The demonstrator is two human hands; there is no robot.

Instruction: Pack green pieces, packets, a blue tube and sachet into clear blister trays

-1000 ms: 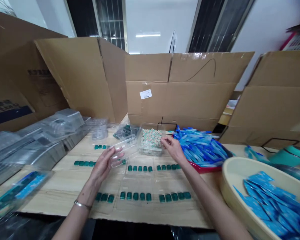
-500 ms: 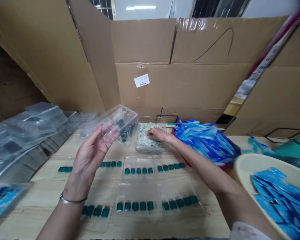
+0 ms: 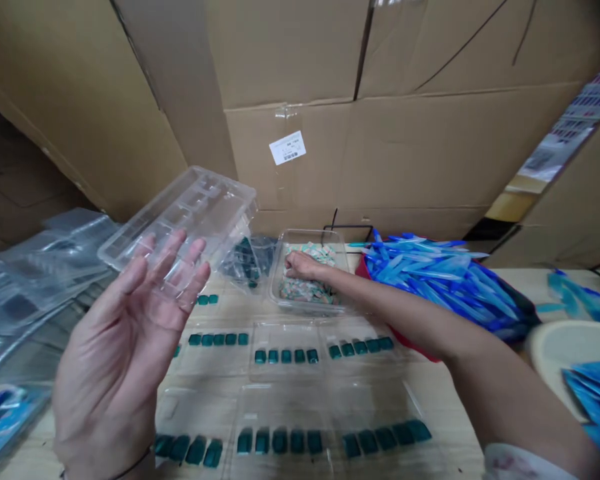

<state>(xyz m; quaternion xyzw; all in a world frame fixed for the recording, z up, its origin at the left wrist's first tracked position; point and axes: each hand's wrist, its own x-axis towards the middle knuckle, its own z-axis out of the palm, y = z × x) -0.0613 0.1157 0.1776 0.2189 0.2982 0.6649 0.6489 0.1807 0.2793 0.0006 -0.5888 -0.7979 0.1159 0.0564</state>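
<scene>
My left hand [image 3: 123, 340] is raised at the lower left, palm toward me, and its fingertips hold a clear empty plastic compartment tray [image 3: 180, 213] tilted in the air. My right hand [image 3: 300, 265] reaches forward into a clear tub of small white and pastel packets [image 3: 310, 287], fingers curled down among them; what they grip is hidden. Below lie several clear trays [image 3: 285, 347] flat on the table, each with a row of small green blocks.
A red tray heaped with blue sachets [image 3: 445, 283] sits at the right. A cream bowl [image 3: 555, 347] with more blue sachets is at the far right. Stacks of clear trays [image 3: 35, 280] lie left. Cardboard boxes [image 3: 380, 147] wall the back.
My left hand has lifted the clear tray up and toward me. My right hand has gone from the tub's edge down into the packets. The view has dropped closer to the table.
</scene>
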